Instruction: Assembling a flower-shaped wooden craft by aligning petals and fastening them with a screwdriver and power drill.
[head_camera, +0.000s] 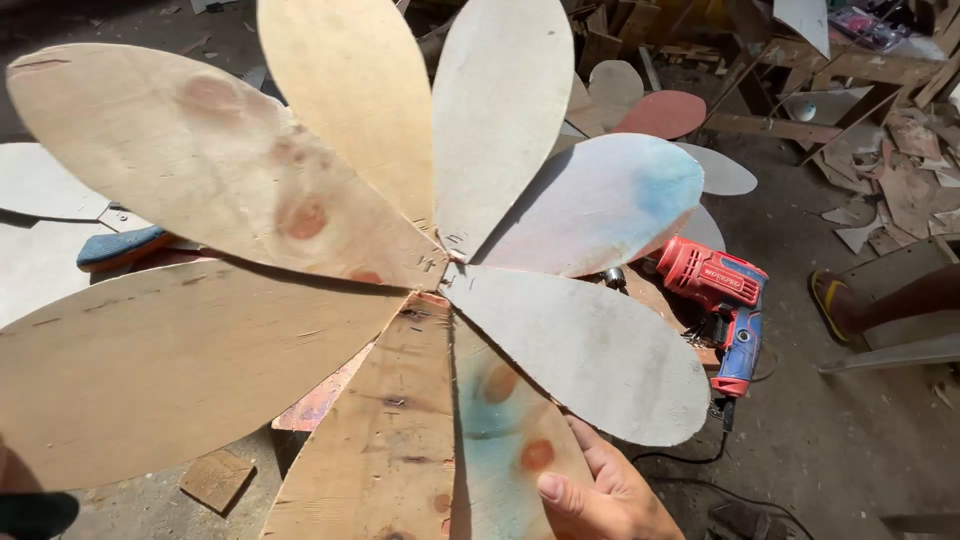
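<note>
One head-worn view, looking steeply down, very close to the wooden flower (420, 270) — filling most of frame; workshop floor (830, 440) beyond, right

Rough woodworking workshop, dirt floor (830, 440), plywood offcuts (900, 190), cut petal shapes (665, 113), red power drill (720, 300)

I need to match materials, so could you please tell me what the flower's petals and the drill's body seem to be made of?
Petals: apparently thin plywood, unfinished, with grain, knots and faint paint stains. Drill: seemingly moulded plastic, glossy red and blue.
</note>
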